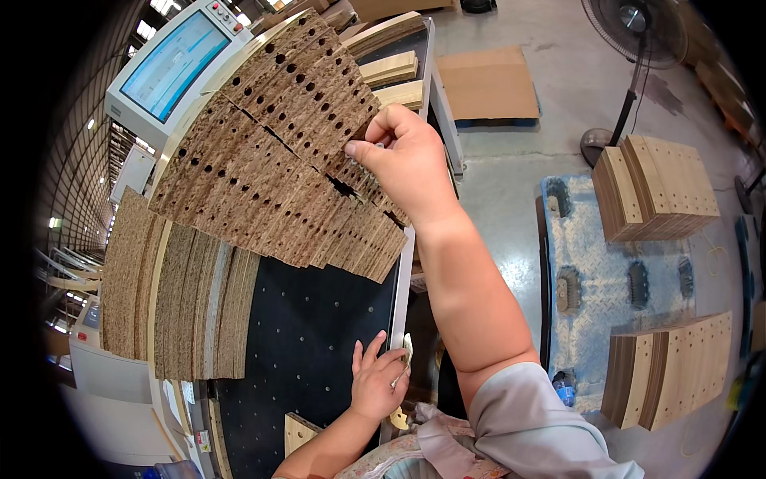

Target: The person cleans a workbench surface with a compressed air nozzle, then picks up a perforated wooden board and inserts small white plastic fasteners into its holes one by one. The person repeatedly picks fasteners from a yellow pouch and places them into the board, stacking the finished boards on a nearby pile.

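Observation:
A row of particleboard panels point(263, 152) stands on edge on the black table, rough edges up and dotted with drilled holes. My right hand point(407, 156) is closed in a pinch over the row's right side, fingertips close to the holes. Something small and silvery shows between the fingers, too small to name. My left hand point(373, 383) rests at the table's right edge with its fingers spread. Beside those fingers is a small pale object point(408, 351); whether they hold it I cannot tell.
More panels point(203, 303) stand left of the black perforated tabletop point(307, 319). A monitor point(175, 68) is beyond them. To the right, a blue pallet point(586, 295) carries stacks of drilled boards point(658, 188). A standing fan point(626, 96) and flat cardboard point(488, 84) are farther off.

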{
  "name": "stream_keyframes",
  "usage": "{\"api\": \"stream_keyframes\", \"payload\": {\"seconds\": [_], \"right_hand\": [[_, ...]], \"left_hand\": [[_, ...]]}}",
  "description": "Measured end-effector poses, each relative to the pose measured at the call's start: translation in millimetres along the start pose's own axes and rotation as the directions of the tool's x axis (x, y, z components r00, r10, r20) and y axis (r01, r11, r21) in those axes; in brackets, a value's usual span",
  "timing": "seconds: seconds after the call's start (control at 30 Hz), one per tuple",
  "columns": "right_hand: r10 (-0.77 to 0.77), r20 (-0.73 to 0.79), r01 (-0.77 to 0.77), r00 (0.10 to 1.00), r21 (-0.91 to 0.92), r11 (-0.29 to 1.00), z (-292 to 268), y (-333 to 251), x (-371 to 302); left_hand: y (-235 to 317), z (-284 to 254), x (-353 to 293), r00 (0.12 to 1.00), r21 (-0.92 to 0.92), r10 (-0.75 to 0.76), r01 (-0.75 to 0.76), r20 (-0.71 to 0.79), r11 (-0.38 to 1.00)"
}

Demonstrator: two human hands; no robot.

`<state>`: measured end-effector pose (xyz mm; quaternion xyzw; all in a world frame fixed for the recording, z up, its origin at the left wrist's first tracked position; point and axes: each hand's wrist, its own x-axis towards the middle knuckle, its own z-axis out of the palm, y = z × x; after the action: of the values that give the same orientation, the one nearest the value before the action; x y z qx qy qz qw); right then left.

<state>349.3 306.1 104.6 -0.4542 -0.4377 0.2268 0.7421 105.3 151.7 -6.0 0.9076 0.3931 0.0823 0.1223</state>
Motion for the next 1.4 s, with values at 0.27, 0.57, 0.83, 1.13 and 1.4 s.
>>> {"api": "stream_keyframes", "payload": {"seconds": [0.27, 0.57, 0.83, 1.13, 1.4], "right_hand": [[0.138, -0.013, -0.121, 0.99, 0.407, 0.905, -8.4, 0.3, -1.5], [-0.055, 0.056, 0.032, 0.997, 0.343, 0.939, 5.9, -12.7, -7.8], [-0.15, -0.071, 0.158, 0.986, 0.132, 0.979, 15.2, -13.4, -16.3], [-0.506, -0.203, 0.499, 0.839, -0.087, 0.862, 24.9, -4.2, -20.9], [-0.641, -0.237, 0.594, 0.73, -0.244, 0.767, 31.5, -0.4, -22.4]], "left_hand": [[0.9, -0.4, 0.4, 1.0, -0.001, -0.003, 0.003, -0.007, 1.0], [0.0, 1.1, -0.9, 0.999, -0.016, -0.018, 0.018, -0.026, 1.0], [-0.7, 1.2, -0.9, 1.0, -0.023, -0.016, 0.015, -0.016, 1.0], [0.0, 0.0, -0.8, 1.0, -0.023, -0.018, 0.018, -0.023, 1.0], [-1.3, 1.5, -1.7, 1.0, -0.034, -0.019, 0.019, -0.018, 0.999]]}}
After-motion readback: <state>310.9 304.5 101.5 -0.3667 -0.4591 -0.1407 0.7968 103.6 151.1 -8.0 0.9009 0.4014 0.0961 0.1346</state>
